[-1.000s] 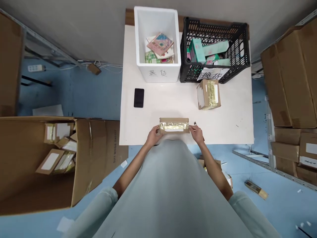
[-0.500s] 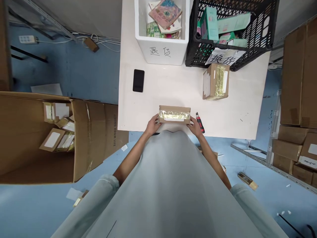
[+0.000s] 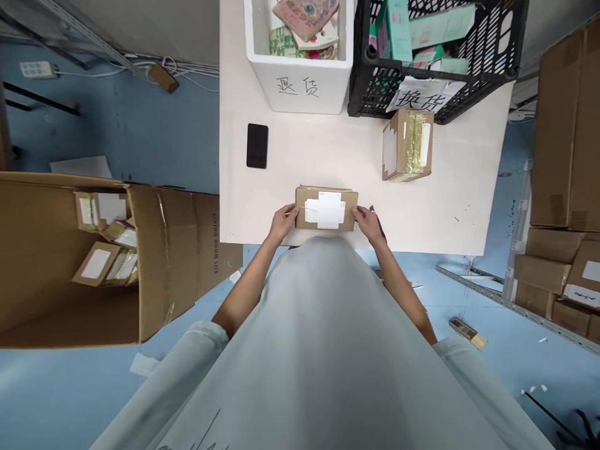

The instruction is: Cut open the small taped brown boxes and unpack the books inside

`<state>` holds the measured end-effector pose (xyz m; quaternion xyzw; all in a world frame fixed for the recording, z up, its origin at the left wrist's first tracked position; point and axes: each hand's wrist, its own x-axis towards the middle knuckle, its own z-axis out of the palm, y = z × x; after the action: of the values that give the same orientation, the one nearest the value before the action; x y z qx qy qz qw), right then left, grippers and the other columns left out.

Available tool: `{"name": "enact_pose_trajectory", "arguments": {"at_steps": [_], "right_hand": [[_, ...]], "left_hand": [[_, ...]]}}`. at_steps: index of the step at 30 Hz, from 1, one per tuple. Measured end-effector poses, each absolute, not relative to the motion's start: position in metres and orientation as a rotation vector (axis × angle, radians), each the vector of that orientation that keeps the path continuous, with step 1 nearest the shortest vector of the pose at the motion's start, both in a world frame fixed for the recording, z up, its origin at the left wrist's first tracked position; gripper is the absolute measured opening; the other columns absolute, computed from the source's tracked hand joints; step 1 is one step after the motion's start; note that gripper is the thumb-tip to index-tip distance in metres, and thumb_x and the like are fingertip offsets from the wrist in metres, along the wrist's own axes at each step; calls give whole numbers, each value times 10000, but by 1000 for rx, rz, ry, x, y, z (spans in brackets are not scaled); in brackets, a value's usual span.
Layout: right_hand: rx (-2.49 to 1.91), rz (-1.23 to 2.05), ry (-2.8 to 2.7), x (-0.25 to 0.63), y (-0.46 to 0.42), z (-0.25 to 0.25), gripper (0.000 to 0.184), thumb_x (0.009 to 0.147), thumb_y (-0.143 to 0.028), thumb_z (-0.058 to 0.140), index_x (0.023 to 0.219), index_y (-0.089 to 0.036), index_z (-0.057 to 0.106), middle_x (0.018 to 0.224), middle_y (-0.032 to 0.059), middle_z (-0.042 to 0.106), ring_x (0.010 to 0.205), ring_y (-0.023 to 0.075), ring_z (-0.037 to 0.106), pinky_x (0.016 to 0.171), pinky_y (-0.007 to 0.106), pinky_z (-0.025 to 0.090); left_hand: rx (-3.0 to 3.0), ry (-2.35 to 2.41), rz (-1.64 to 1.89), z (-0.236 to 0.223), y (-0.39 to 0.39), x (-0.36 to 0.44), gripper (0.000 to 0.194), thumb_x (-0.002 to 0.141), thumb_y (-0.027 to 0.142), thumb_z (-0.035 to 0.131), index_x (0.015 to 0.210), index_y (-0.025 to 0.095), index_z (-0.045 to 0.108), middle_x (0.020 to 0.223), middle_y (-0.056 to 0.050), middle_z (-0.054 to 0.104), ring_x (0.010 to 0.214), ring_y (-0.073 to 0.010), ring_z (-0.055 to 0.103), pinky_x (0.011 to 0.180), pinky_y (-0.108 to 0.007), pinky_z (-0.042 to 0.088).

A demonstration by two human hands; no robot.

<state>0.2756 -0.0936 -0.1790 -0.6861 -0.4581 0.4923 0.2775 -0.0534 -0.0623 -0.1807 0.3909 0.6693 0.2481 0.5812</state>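
A small cardboard box [image 3: 301, 222] sits at the front edge of the white table, its face with white labels turned up. My left hand [image 3: 284, 222] grips its left end between thumb and fingers. At the opposite end, my right hand [image 3: 368, 224] pinches the right edge. Mostly hidden behind that hand is a box cutter [image 3: 379, 224], lying on the tabletop. Farther right stands a second cardboard box [image 3: 394, 150], sealed with yellowish tape.
A white bin [image 3: 300, 87] with booklets and a black crate [image 3: 435, 103] with green boxes stand at the back. A black phone [image 3: 257, 145] lies on the table [image 3: 323, 150]. At left, a large open carton [image 3: 175, 244] contains several parcels. Stacked cartons [image 3: 557, 137] line the right.
Both hands have turned the small cardboard box, so its labelled face shows instead of the taped side. The view has shifted slightly.
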Motion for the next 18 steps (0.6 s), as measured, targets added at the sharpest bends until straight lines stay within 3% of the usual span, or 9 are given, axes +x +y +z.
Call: {"name": "enact_pose_trajectory", "arguments": {"at_steps": [8,11,14,18], "right_hand": [[-1970,1465,-994,286,-136,-198,675,991,-606,632,1518,-189,696,1550,207,725,1368,347,722,1164,569,600],[-1915,1484,-1085,280,-146,-198,669,948,-531,654,1528,-203,704,1594,168,706,1433,349,691,1251,581,536],[-1847,1497,-1130,271,-148,-195,655,927,-497,662,1521,-227,718,1553,120,741,1414,347,711,1285,576,507],[-1813,1448,-1152,265,-144,-184,636,941,-543,684,1486,-219,740,1505,137,764,1425,358,706,1267,567,529]], "left_hand": [[864,1584,497,-198,-96,-68,543,917,393,707,1423,208,775,1559,-137,730,1414,-353,707,1224,-544,582],[912,1562,429,-199,-102,-67,594,854,294,695,1434,193,775,1545,-136,741,1359,-354,739,1264,-556,543],[943,1553,433,-199,-102,-65,609,828,269,688,1424,176,774,1543,-146,737,1365,-349,735,1267,-545,543],[1008,1524,538,-188,-96,-66,511,865,354,738,1343,188,805,1552,-144,728,1443,-343,689,1271,-521,548]]}}
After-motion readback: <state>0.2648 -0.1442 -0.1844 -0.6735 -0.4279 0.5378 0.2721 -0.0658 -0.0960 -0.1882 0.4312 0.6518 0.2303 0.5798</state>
